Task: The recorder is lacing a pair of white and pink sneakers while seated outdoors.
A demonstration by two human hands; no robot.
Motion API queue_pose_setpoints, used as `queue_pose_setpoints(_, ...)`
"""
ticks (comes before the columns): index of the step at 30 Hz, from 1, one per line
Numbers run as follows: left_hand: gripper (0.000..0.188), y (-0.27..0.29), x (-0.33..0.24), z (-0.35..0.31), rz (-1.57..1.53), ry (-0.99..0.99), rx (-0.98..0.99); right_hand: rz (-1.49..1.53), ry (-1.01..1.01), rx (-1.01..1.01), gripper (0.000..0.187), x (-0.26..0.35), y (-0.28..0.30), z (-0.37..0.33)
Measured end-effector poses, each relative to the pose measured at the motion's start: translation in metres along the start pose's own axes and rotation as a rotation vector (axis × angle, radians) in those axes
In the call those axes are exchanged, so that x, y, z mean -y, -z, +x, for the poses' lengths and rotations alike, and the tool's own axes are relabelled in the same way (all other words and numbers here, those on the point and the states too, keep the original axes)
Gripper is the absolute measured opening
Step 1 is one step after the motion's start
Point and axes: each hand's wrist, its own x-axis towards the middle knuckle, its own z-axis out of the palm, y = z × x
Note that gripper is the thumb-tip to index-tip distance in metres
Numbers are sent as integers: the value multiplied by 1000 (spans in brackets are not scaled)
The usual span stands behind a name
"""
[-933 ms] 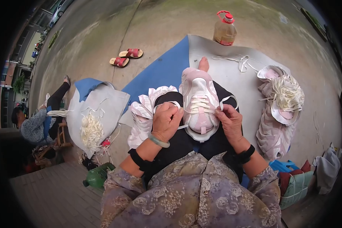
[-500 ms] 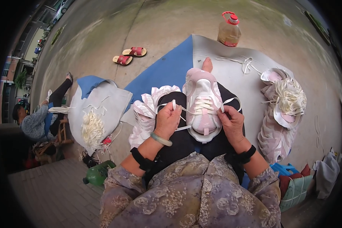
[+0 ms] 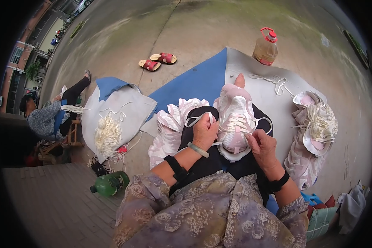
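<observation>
A pink-and-white sneaker [image 3: 237,118] rests across my lap, its toe pointing away from me and its white laces part threaded. My left hand [image 3: 206,131] is closed in a pinch on a shoelace [image 3: 191,121], which loops out beside the shoe's left side. At the shoe's right edge, near the eyelets, the thumb and forefinger of my right hand [image 3: 263,146] are pinched together on the other lace end. That lace bows out in a loop above the hand; the tip within the fingers is hidden.
Overlapping pink-and-white shoe parts [image 3: 169,130] lie left of my legs; another stack [image 3: 304,163] with a lace bundle [image 3: 321,124] lies right. Ahead are an oil bottle [image 3: 265,49] and red slippers [image 3: 164,58]. A green bottle [image 3: 110,184] lies lower left. Another person [image 3: 49,118] sits far left.
My left hand has come in closer to the shoe with its lace. My right hand has moved down along the shoe's right edge. The whole view has shifted slightly.
</observation>
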Motion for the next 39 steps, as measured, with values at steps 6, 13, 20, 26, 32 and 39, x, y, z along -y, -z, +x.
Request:
queue_pose_setpoints(6,7,-5,8,4,2,-64,-6,-6,-32,276,12,18,-28,9)
queue_pose_setpoints(13,7,-8,18,9,87,-205,-44,-156,-169,351,14,20,-59,13)
queue_pose_setpoints(20,11,-7,9,2,351,-526,-56,90,-300,191,12,5,-73,7)
queue_pose_setpoints(26,11,-8,11,11,515,-393,15,601,-723,238,11,29,-64,22)
queue_pose_setpoints(32,19,-14,13,9,673,-315,21,599,-714,303,7,15,-70,25)
queue_pose_setpoints(39,19,-8,6,8,371,-201,-7,-289,-78,184,13,19,-76,15)
